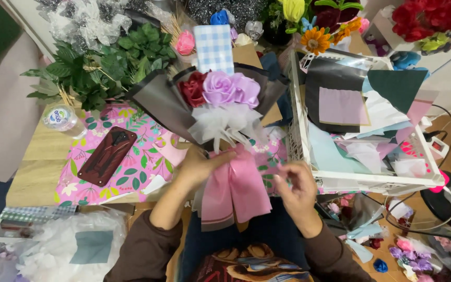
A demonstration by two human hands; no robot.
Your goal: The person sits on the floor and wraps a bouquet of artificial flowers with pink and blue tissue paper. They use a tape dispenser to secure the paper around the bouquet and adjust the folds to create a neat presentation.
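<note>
A small bouquet (220,91) lies in front of me, with lilac and dark red fabric roses, white tulle, and dark grey wrapping paper. Its lower part is wrapped in pink paper (236,188) that hangs toward my lap. My left hand (199,164) grips the neck of the bouquet just under the tulle. Just right of the pink wrap, my right hand (298,185) hovers with fingers curled and pinched; whether it holds a thin ribbon or tape is unclear.
A dark red phone case (106,155) lies on floral paper (131,172) on the wooden table. A water bottle (61,119) and green leaves (105,65) are at the left. A white crate (309,156) of paper sheets stands right. More fabric flowers sit at the back.
</note>
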